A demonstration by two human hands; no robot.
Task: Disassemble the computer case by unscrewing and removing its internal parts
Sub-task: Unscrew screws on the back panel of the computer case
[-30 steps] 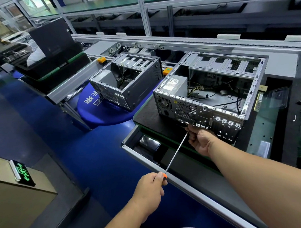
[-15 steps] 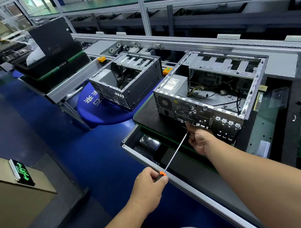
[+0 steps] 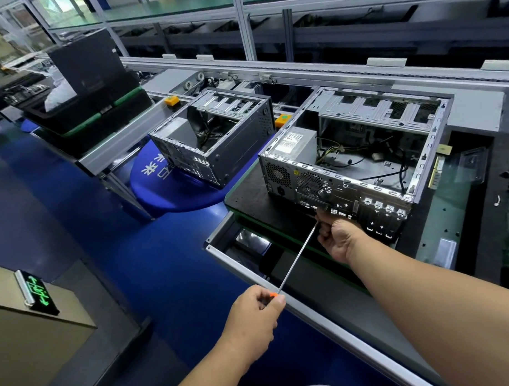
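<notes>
two hands on a long screwdriver at the back panel of an open computer case

the left hand (image 3: 256, 317) curls round the orange handle of the screwdriver (image 3: 295, 259), low and near the camera; its thin steel shaft slants up to the right hand (image 3: 337, 234), whose fingers close round the shaft near the tip, right against the lower rear panel of the computer case (image 3: 349, 164). the case lies on its side, open top up, on a black mat (image 3: 250, 197) on the bench (image 3: 301, 305), with a grey power supply (image 3: 295, 143) and loose cables inside. a second stripped case (image 3: 211, 142) sits to the left, partly over a blue stool (image 3: 172, 187).
</notes>
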